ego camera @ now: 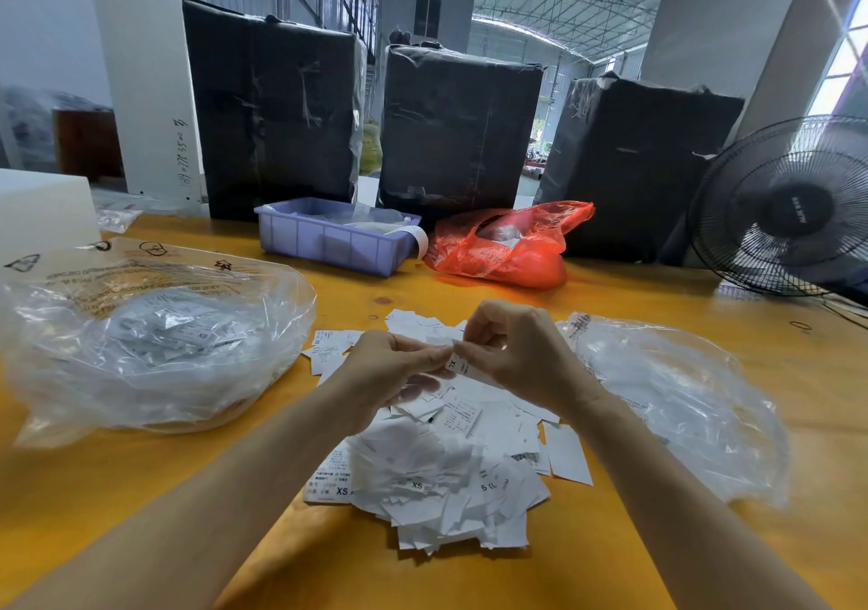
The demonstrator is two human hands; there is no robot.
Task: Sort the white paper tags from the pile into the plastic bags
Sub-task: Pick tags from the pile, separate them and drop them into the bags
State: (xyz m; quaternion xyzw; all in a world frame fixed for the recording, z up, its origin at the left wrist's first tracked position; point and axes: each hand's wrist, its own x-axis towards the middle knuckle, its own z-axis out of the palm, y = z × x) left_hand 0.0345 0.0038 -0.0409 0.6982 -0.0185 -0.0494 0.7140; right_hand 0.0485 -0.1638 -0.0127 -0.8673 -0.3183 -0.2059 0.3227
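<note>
A pile of white paper tags (446,464) lies on the yellow table (634,290) in front of me, some printed XS or S. Above the pile, my left hand (390,370) and my right hand (516,351) meet and both pinch one small tag marked XL (454,364) between fingertips. A clear plastic bag (150,341) with several tags inside lies to the left of the pile. A second clear plastic bag (681,402) lies to the right; its contents are hard to make out.
At the back of the table stand a lilac plastic bin (329,238), a red plastic bag (507,247) and three black wrapped boxes (455,125). A black fan (789,205) is at the far right. A white box (42,205) sits far left.
</note>
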